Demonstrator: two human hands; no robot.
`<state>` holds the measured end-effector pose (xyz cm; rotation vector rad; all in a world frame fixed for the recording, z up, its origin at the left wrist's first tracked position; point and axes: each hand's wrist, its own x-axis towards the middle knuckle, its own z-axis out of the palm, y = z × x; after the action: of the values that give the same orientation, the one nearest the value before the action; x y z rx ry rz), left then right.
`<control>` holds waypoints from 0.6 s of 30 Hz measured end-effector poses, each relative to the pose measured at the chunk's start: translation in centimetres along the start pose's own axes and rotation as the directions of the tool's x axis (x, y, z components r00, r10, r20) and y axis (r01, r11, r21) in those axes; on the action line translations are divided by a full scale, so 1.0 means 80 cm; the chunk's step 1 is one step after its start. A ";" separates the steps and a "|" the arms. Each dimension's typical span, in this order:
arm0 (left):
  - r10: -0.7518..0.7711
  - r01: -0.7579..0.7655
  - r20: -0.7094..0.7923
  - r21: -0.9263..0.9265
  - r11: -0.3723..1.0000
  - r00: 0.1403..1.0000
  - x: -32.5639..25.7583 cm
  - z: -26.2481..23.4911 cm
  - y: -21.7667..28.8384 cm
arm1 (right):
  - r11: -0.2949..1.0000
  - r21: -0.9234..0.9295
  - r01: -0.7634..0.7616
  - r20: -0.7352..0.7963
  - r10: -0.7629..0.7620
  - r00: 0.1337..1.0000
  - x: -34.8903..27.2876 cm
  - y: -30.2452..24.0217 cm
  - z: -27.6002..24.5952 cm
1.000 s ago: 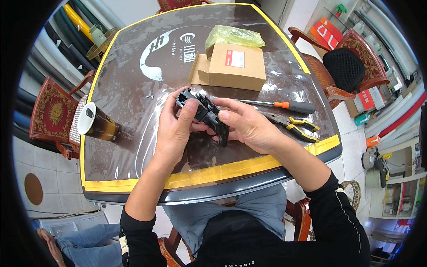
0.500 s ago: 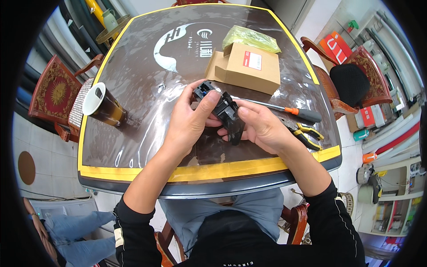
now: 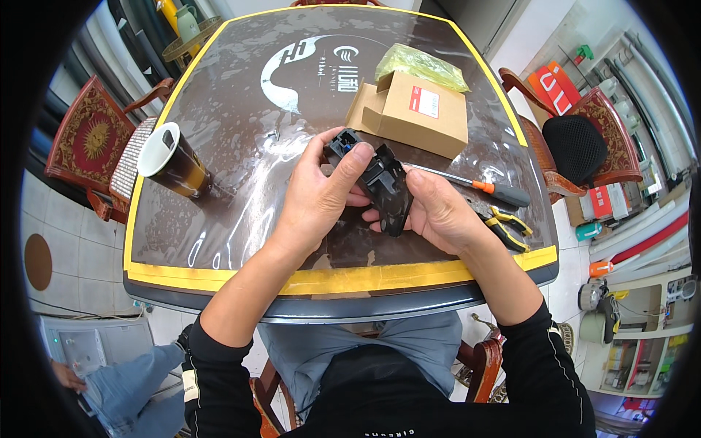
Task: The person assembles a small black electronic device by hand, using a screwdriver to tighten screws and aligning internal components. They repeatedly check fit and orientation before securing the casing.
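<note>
A black plastic part (image 3: 387, 191) with a connector socket at its upper left end is held between both my hands above the table's near half. My left hand (image 3: 314, 201) grips the socket end, thumb on top and fingers underneath. My right hand (image 3: 445, 212) is closed on the lower right side, its thumb along the edge and its fingertips partly hidden behind the part. Just beyond my right hand lies a screwdriver (image 3: 505, 193) with a grey and orange handle. Beside that wrist are yellow-and-black pliers (image 3: 509, 230).
An open cardboard box (image 3: 420, 135) and a yellow-green plastic bag (image 3: 423, 67) stand beyond my hands. At the left is a paper cup (image 3: 188, 171). Yellow tape (image 3: 350, 280) edges the table. Carved chairs flank it; another person's leg (image 3: 135, 379) shows at lower left.
The black part has tilted slightly in my hands, so more of its broad lower face shows. Both hands keep their hold. The other person's arm and leg at lower left have shifted.
</note>
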<state>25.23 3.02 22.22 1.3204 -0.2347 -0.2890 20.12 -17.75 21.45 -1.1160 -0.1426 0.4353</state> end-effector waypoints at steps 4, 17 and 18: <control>-0.001 0.001 -0.004 -0.018 1.000 1.000 -0.001 0.000 -0.002 | 1.000 0.006 0.005 -0.002 -0.005 1.000 -0.001 0.000 -0.001; 0.172 -0.170 0.033 -0.064 0.983 0.985 -0.004 0.000 -0.010 | 0.984 -0.105 0.141 -0.097 -0.152 0.984 -0.004 0.000 0.002; 0.168 -0.166 0.027 -0.053 0.985 0.985 -0.004 -0.001 -0.011 | 0.982 -0.112 0.153 -0.111 -0.165 0.980 -0.004 0.001 0.002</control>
<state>24.93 3.01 21.38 1.2387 -0.3607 -0.1724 19.74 -17.72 21.45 -1.2193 -0.1491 0.2194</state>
